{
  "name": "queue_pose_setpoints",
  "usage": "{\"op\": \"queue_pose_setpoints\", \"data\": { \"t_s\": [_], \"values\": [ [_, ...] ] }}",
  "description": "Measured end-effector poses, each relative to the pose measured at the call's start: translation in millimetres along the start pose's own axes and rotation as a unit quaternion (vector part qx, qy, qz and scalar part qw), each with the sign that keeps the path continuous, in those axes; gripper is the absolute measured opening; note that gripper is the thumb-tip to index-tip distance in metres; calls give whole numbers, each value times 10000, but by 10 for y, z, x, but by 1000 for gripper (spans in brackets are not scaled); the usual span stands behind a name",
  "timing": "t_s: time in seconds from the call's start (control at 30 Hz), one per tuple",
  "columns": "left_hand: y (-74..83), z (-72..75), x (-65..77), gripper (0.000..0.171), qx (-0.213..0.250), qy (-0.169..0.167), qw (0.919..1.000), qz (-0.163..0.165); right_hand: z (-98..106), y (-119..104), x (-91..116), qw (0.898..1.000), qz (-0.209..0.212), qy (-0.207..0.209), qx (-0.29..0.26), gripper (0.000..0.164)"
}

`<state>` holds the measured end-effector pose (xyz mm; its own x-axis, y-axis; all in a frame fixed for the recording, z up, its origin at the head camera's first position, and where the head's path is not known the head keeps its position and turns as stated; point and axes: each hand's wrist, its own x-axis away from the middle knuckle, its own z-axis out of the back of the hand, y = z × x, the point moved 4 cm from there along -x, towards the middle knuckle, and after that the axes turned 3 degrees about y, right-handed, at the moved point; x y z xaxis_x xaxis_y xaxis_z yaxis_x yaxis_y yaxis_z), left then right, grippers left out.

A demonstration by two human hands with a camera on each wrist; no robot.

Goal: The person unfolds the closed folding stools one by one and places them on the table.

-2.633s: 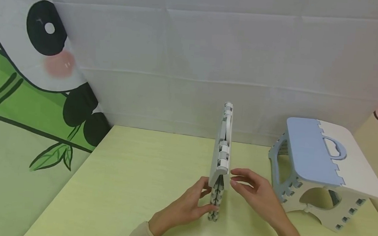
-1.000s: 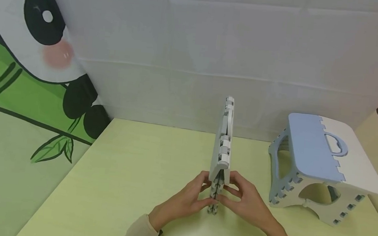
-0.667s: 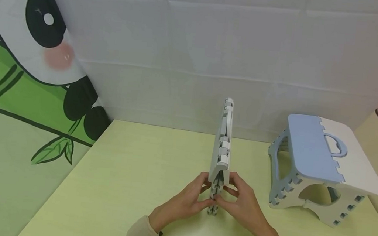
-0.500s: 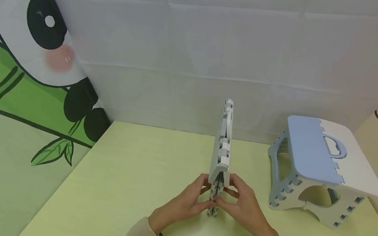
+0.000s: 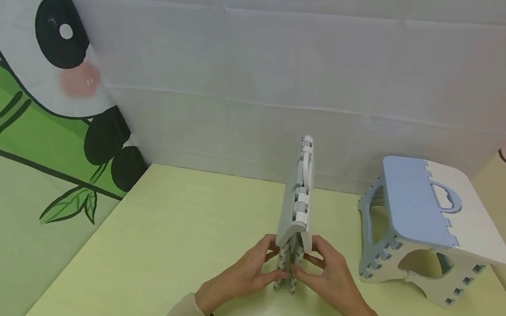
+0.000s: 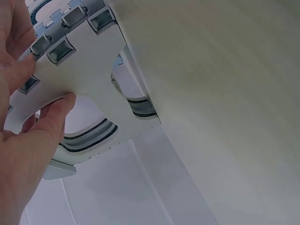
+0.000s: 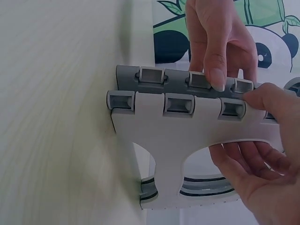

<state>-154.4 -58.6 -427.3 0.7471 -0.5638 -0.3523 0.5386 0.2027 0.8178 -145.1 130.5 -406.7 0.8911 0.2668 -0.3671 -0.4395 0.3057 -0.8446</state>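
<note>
A folding step stool (image 5: 300, 206), white and grey, stands nearly folded on edge at the middle of the table, its top halves meeting in a narrow peak with the handle upward. From the left, my left hand (image 5: 244, 271) grips one leg panel, thumb over the hinged edge. My right hand (image 5: 330, 275) grips the other panel from the right. A narrow gap shows between the panels. In the left wrist view, fingers of the left hand (image 6: 49, 124) reach into the panel's cutout. The right hand (image 7: 262, 183) in the right wrist view pinches the white panel's edge, fingers through its opening.
A blue and white folding stool (image 5: 428, 201) stands unfolded to the right, near my right forearm. The pale yellow table (image 5: 186, 212) meets a white cloth backdrop (image 5: 241, 77) behind. A panda and bamboo print (image 5: 63, 73) is on the left.
My right hand has come in from the right and taken hold of the stool's leg panel. Since half a second ago, the two leg panels have spread slightly apart at the bottom.
</note>
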Motion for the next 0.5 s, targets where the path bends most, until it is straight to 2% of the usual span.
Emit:
{"op": "queue_pose_setpoints", "data": {
  "t_s": [0.5],
  "values": [
    [-3, 102, 68, 61, -193, 80, 9998, 22, 17, 7, 1, 10000, -44, -12, -6, 60]
  ]
}}
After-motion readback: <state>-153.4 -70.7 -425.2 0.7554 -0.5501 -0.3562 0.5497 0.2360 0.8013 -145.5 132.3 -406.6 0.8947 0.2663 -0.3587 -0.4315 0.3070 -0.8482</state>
